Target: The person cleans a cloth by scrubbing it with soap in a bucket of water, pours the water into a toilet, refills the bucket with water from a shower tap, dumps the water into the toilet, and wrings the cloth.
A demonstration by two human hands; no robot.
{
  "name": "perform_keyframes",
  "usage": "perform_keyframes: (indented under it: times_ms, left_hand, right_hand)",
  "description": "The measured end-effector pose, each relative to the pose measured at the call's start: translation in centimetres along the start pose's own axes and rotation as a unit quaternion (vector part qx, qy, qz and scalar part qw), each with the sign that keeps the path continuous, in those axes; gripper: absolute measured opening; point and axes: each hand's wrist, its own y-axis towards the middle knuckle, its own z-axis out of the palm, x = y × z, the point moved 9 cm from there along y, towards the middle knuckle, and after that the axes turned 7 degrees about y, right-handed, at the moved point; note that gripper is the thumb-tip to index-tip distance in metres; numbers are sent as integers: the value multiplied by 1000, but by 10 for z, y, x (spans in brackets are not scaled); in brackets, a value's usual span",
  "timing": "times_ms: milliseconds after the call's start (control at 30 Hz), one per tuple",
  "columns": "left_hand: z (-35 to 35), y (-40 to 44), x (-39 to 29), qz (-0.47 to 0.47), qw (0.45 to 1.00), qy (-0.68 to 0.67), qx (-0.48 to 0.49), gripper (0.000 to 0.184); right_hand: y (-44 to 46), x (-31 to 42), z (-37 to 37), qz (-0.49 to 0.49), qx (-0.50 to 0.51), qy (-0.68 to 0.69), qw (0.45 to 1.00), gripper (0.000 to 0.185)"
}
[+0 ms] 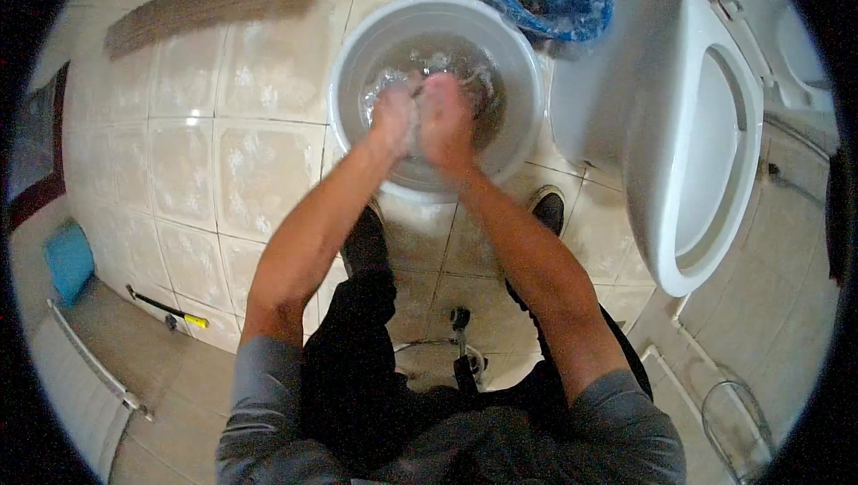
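Observation:
A round, pale basin stands on the tiled floor in front of my feet. Murky, bubbling water fills its lower part. My left hand and my right hand are close together over the water in the middle of the basin. Both are smeared by motion, and their fingers cannot be made out clearly. Between the hands there is a greyish, wet patch; whether it is splashing water or some object, I cannot tell.
A bin lined with a blue bag stands just behind the basin to the right. The white toilet is close on the right. My shoes flank the basin's near side. At far left are a yellow-handled tool and a radiator.

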Motion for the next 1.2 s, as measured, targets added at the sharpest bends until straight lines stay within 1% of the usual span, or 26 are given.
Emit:
perform_keyframes:
  times_ms: [67, 133, 167, 200, 233, 300, 333, 367, 400, 467, 533, 567, 600, 633, 700, 767, 800, 833, 867, 900, 933, 1000, 1033, 1100, 1133, 1200]
  left_hand:
    - [-8, -7, 4, -116, 993, -10, 6, 38]
    - [11, -23, 2, -92, 985, -144, -24, 40]
    - [19, -26, -6, -27, 996, -85, -16, 41]
    - [16, -20, -9, -28, 996, -85, -18, 41]
    - [19, -19, -8, -52, 992, -112, -2, 41]
    - [43, -48, -32, -96, 966, -226, 83, 45]
    - [40, -48, -33, -92, 965, -232, 82, 45]
    - [34, -47, -46, -44, 970, -220, 95, 49]
    - [24, -46, -58, 3, 973, -206, 105, 54]
    - [16, -47, -74, 35, 970, -205, 126, 50]
    - [-1, -48, -86, 134, 990, -42, 0, 48]
    - [-7, -46, -83, 136, 990, -46, -3, 48]
    - [-6, -44, -76, 121, 991, -39, 50, 47]
    - [-3, -44, -69, 106, 988, -31, 104, 47]
    - [7, -51, -64, 92, 983, -27, 156, 48]
    - [10, -63, -37, -27, 969, -217, 115, 45]
    - [15, -72, -37, -25, 969, -219, 115, 45]
    - [31, -85, -34, -70, 942, -276, 175, 48]
    - [47, -97, -36, -116, 907, -330, 233, 51]
    - [50, -100, -42, -116, 907, -331, 233, 51]
    - [47, -100, -43, -119, 924, -310, 190, 51]
    - [36, -83, -37, -120, 938, -292, 146, 51]
    - [36, -59, -27, -138, 925, -298, 190, 49]
    - [41, -51, -20, -154, 911, -304, 233, 47]
    - [34, -45, -11, -138, 931, -283, 182, 46]
    - [26, -46, -1, -105, 962, -239, 81, 43]
  right_hand:
    - [-31, 39, 22, -45, 132, 1, 990, 13]
    - [0, 9, 10, -25, 92, 14, 995, 15]
    - [21, -16, -3, -17, 56, -32, 998, 18]
    - [37, -41, -15, -4, 21, -79, 997, 22]
    - [48, -61, -22, -1, 24, -80, 996, 22]
    - [56, -101, -18, 121, 129, -51, 983, 34]
    - [56, -97, -26, 117, 134, -54, 983, 34]
    - [35, -90, -16, 293, 179, 166, 924, 39]
    - [6, -75, 1, 450, 211, 370, 785, 44]
    - [-5, -52, -5, 471, 254, 372, 759, 47]
    - [-18, -41, 0, 490, 292, 370, 733, 51]
    - [-17, -39, 0, 454, 318, 297, 777, 52]
    - [-15, -38, 0, 413, 340, 222, 815, 53]
    - [-17, -39, 2, 413, 342, 219, 815, 53]
    - [7, -50, -24, 384, 89, 330, 858, 55]
    - [19, -48, -24, 354, 102, 333, 868, 48]
    - [27, -43, -23, 325, 112, 339, 876, 40]
    - [27, -44, -19, 325, 112, 338, 876, 40]
    - [34, -35, -19, 240, 119, 229, 936, 45]
    - [36, -18, -15, 149, 123, 115, 974, 51]
    - [29, -12, -10, 149, 123, 114, 975, 51]
    - [7, 41, 12, 4, 219, -128, 967, 48]
    - [-6, 53, 17, 3, 221, -129, 967, 48]
    - [-40, 78, 44, -116, 333, -227, 908, 42]
    - [-28, 67, 47, -117, 334, -228, 907, 42]
    - [23, -3, 6, 123, 91, -152, 977, 37]
